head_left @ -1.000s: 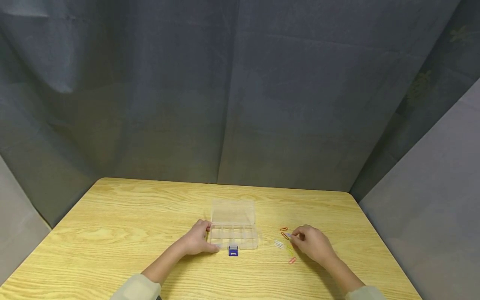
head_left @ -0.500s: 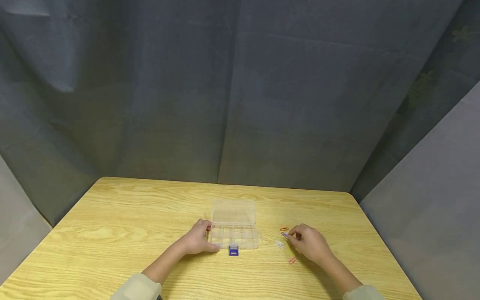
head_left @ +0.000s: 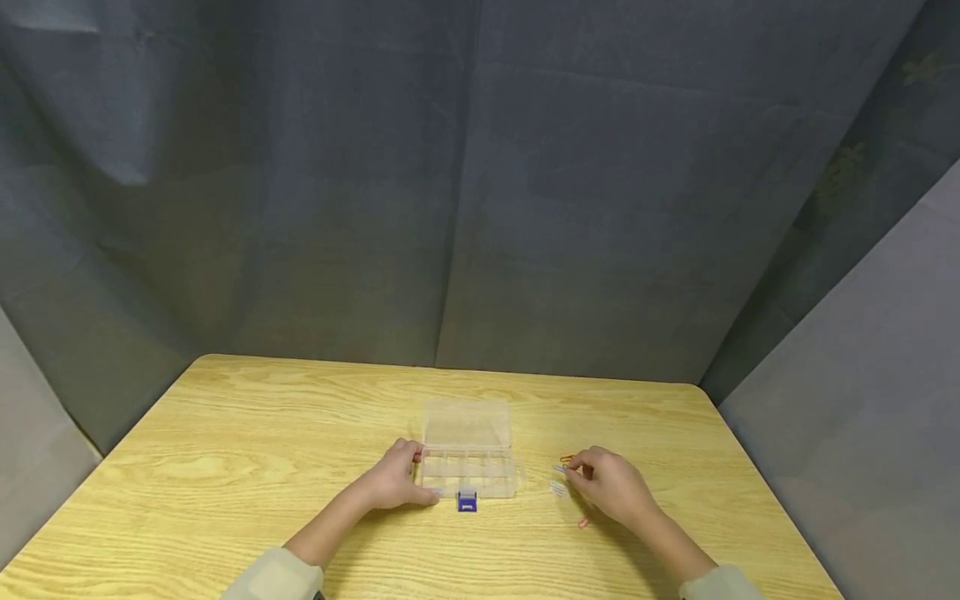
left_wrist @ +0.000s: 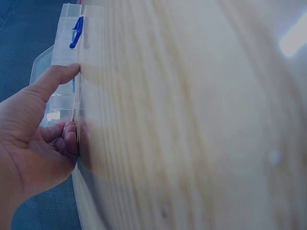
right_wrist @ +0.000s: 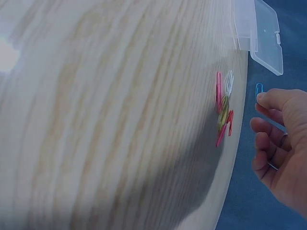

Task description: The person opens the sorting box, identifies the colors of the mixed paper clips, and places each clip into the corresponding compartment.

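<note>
A clear divided plastic box (head_left: 495,488) lies open in the head view, its lid (head_left: 467,423) folded back. My left hand (head_left: 395,479) grips the box's left end, thumb at the front edge and fingers round the side. Something blue shows near that thumb in the left wrist view. My right hand (head_left: 611,485) pinches a blue paper clip (right_wrist: 258,88) between thumb and forefinger, held above the table. Below it lie white paper clips (right_wrist: 229,82), yellow ones (right_wrist: 223,112), pink ones (right_wrist: 218,91) and a red one (right_wrist: 230,122); my right hand partly hides them in the head view.
A blue latch (head_left: 467,502) sticks out from the box's front. The wood-grain table (head_left: 262,433) ends at a grey curtain (head_left: 337,208) behind, with pale panels at both sides. The loose clips lie right of the box.
My right hand has moved a little left over the clips, carrying the blue paper clip toward the box. The left hand and the box have stayed in place.
</note>
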A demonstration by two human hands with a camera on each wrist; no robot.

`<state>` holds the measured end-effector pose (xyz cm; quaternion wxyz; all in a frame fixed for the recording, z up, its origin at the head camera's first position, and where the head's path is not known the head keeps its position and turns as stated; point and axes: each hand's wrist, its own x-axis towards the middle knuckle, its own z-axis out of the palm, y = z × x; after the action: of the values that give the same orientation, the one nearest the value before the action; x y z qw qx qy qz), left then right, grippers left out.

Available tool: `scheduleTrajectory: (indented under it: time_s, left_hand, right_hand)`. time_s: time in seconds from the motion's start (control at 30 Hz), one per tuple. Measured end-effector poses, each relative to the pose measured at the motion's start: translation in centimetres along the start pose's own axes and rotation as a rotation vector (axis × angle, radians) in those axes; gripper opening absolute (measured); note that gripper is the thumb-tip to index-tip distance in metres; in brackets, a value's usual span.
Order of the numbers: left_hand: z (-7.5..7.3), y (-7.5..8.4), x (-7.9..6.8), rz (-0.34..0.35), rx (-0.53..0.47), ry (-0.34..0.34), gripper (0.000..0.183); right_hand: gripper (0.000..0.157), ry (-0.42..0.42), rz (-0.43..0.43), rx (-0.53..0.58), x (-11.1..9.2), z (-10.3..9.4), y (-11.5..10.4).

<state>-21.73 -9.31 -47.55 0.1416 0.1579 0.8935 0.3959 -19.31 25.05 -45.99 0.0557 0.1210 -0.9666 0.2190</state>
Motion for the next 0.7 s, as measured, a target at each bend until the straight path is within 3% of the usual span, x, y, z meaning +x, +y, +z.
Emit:
scheduleTrajectory:
  time_s: [0.4, 0.7]
  left_hand:
    - [0.1, -0.1, 0.1, 0.000, 0.001, -0.002, 0.075]
    - [0.1, -0.1, 0.1, 0.005, -0.003, 0.000, 0.074]
  right_hand:
    - [0.011, 0.016, -0.087, -0.018, 0.3, 0.5, -0.5]
    - [0.007, 0.032, -0.086, -0.023, 0.7, 0.7, -1.8]
